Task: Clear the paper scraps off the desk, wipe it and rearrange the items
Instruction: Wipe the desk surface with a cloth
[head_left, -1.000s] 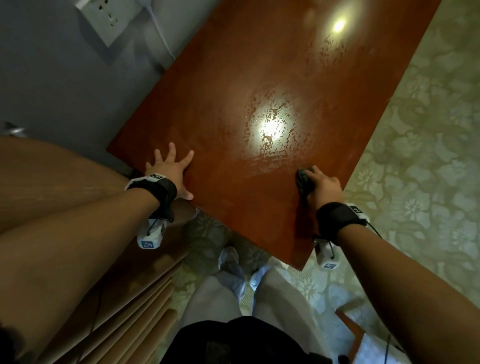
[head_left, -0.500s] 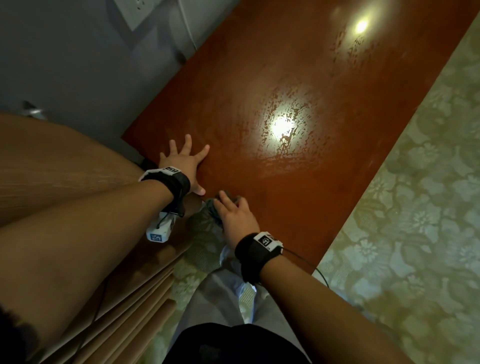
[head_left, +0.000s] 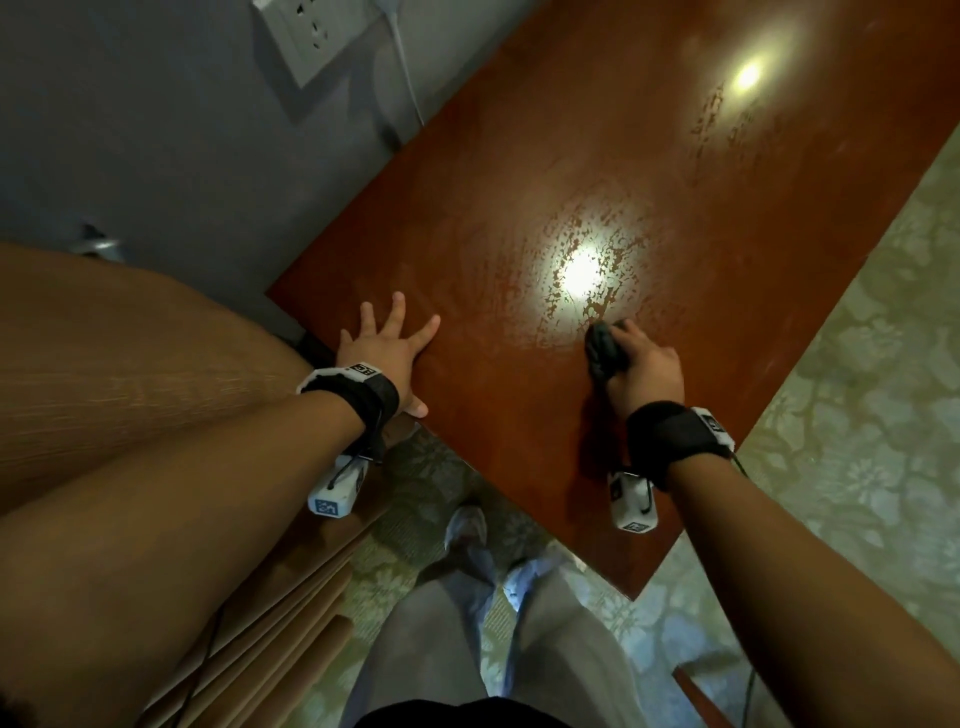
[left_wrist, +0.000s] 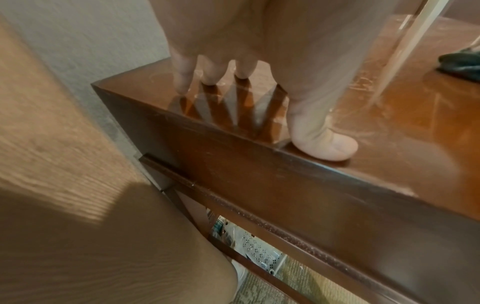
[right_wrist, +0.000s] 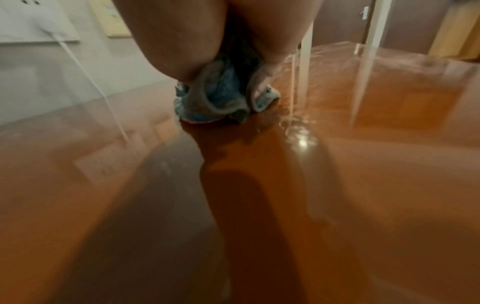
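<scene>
Bench (head_left: 519, 171) from the head view: which step, and how to do it well?

Wiping, by the look. Right hand (head_left: 647, 371) wrapped round a dark wadded cloth (head_left: 602, 351), pressed to the top just beside the bright glare, toward the front-right side. Left hand (head_left: 387, 353) flat at the near-left corner, holding nothing. No scraps or items on the part shown. Patchy streaks (head_left: 709, 117) farther up: probably worth long overlapping strokes out that way, not short dabs.

And from the left wrist?

Shows the brace up close: left fingers (left_wrist: 184, 70) spread on the gloss, thumb (left_wrist: 324, 148) right at the front edge (left_wrist: 259, 170), cloth well apart at far right. Best to lift that palm later and wipe beneath, else a print likely left behind.

From the right wrist?

Blurred, but readable. Right fingers (right_wrist: 262, 80) pinching the bluish-grey cloth into a tight bunch, with only a small patch touching the bench. Likely better opened flatter for wider contact and even pressure. Worth minding the white cable (right_wrist: 78, 64) near the wall.
</scene>
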